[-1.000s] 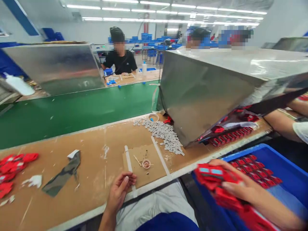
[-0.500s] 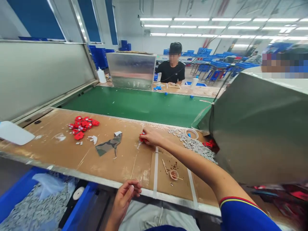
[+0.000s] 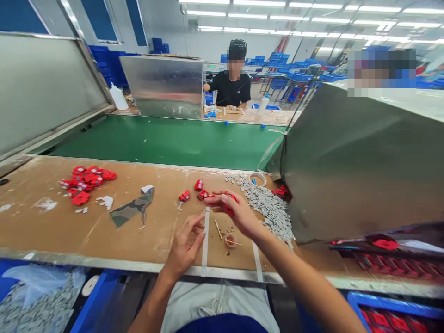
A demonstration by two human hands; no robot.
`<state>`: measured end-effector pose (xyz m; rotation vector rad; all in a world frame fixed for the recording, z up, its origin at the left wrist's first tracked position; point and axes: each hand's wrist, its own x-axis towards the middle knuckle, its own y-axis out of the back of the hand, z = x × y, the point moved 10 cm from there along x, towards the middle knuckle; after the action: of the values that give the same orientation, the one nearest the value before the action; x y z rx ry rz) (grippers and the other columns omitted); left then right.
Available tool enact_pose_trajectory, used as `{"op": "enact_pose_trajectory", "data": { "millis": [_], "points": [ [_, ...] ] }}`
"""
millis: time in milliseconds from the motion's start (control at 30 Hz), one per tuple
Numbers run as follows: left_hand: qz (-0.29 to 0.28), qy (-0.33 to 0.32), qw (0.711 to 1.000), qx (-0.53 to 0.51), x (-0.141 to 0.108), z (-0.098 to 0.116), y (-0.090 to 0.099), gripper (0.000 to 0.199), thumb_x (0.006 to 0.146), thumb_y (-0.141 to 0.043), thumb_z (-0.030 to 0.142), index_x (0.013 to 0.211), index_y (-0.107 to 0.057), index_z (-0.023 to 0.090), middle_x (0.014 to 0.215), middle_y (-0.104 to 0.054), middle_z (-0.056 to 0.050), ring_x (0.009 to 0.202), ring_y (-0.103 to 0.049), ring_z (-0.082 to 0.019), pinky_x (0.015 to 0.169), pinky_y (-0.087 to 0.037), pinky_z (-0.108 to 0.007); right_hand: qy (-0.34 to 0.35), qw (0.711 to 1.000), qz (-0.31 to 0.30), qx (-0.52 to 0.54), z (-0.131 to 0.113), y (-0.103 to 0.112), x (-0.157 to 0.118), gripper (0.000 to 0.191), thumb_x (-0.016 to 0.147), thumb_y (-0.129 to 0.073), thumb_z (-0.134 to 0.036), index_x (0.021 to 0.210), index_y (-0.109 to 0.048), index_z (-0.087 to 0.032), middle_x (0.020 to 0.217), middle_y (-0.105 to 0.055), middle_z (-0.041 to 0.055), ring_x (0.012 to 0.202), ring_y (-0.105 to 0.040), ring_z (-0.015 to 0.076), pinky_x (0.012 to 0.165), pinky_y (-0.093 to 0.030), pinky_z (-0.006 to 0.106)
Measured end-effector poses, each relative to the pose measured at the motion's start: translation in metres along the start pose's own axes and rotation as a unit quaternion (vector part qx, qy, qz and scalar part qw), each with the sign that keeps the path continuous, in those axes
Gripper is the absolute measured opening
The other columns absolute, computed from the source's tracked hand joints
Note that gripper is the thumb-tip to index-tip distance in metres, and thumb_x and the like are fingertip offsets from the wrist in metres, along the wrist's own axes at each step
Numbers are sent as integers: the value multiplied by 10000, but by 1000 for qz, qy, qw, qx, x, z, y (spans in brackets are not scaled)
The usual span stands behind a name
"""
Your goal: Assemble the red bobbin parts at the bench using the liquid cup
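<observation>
My right hand (image 3: 237, 213) is raised over the table with a small red plastic part (image 3: 229, 206) in its fingers, partly hidden by them. My left hand (image 3: 188, 243) hovers near the table's front edge, fingers curved and apart, with nothing visible in it. Just beyond the hands lie a few similar red parts: one on the left (image 3: 184, 196), one farther back (image 3: 199, 185), and one (image 3: 202, 194) close to my right fingertips. Below my right hand sits a small round cup (image 3: 230, 239) of brownish stuff with a thin stick in it.
Red parts (image 3: 86, 180) are heaped at left, near a camouflage scrap (image 3: 133, 209). Many small grey pieces (image 3: 268, 206) and a tape roll (image 3: 257, 179) lie at right, beside a metal panel (image 3: 347, 171). Behind runs a green belt (image 3: 173, 141); a person (image 3: 233, 88) sits beyond it.
My right hand has drawn back from the red parts, now with one in its fingers. My left hand has risen from the table's edge toward it. The view has shifted right.
</observation>
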<state>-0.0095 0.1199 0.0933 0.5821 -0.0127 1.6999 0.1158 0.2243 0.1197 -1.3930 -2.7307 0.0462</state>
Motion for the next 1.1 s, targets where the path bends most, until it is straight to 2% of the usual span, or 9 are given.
{"op": "enact_pose_trajectory", "data": {
  "millis": [133, 267, 367, 533, 733, 833, 900, 1000, 1100],
  "points": [
    [-50, -225, 968, 96, 11, 73, -43, 644, 958, -686, 286, 1547, -428, 256, 1565, -505, -177, 1488, -399, -339, 1161, -407, -541, -100, 947, 80, 294, 25, -11, -76, 515, 900, -610, -677, 1136, -670, -223, 1078, -787, 95, 1071, -729, 250, 985, -545, 428],
    [-165, -271, 943, 102, 8, 91, -79, 541, 957, -681, 323, 1472, -542, 233, 1401, -672, -154, 1522, -328, -380, 1157, -385, -585, -149, 918, 102, 353, 47, -21, -109, 607, 867, -576, -766, 1117, -705, -228, 1096, -775, 99, 1165, -689, 282, 962, -565, 436],
    [-167, -262, 944, 110, 5, 86, -83, 429, 963, -672, 358, 1366, -629, 217, 1251, -750, -143, 1409, -482, -377, 1125, -398, -579, -164, 919, 115, 338, 60, -22, -114, 658, 853, -577, -796, 1155, -700, -224, 1129, -761, 98, 1204, -667, 280, 956, -574, 419],
    [-130, -254, 954, 92, 0, 75, -65, 374, 968, -660, 396, 1272, -663, 178, 1055, -788, -125, 1001, -697, -264, 917, -545, -412, -159, 944, 108, 269, 70, -24, -117, 716, 860, -563, -815, 1258, -682, -232, 1267, -708, 98, 1251, -631, 264, 1019, -543, 419],
    [-82, -170, 976, 110, -6, 52, -36, 271, 984, -606, 177, 1247, -665, 196, 1083, -775, -111, 975, -719, -218, 906, -561, -358, -129, 979, 113, 109, 51, -11, -128, 632, 971, -491, -707, 1413, -616, -272, 1364, -676, 129, 1226, -648, 293, 1066, -498, 497],
    [-90, -102, 988, 71, -12, 31, -35, 241, 970, -630, 201, 1207, -672, 182, 1084, -775, -118, 1020, -730, -222, 911, -575, -330, -109, 988, 105, 24, 41, -5, -134, 570, 1019, -502, -591, 1508, -523, -300, 1358, -685, 125, 1211, -657, 286, 1104, -460, 504],
    [-97, -45, 993, 46, -18, 11, -37, 216, 961, -655, 254, 1159, -697, 178, 1067, -781, -121, 1002, -736, -227, 890, -580, -322, -64, 992, 107, -36, 36, 5, -136, 507, 1038, -498, -531, 1486, -543, -299, 1314, -704, 122, 1104, -693, 267, 1033, -506, 468],
    [-112, 39, 993, 13, -28, -18, -43, 218, 924, -707, 326, 1083, -732, 178, 970, -786, -99, 873, -732, -218, 788, -578, -309, -2, 966, 201, -164, 38, 44, -141, 425, 1011, -578, -455, 1390, -605, -264, 1145, -738, 108, 871, -684, 217, 816, -553, 371],
    [-119, 85, 989, -3, -34, -34, -49, 252, 864, -775, 366, 1021, -743, 172, 886, -763, -75, 780, -695, -200, 730, -552, -293, -17, 938, 225, -262, 58, 66, -139, 440, 940, -682, -414, 1331, -634, -218, 1002, -718, 81, 719, -617, 181, 674, -522, 322]
  ]
}}
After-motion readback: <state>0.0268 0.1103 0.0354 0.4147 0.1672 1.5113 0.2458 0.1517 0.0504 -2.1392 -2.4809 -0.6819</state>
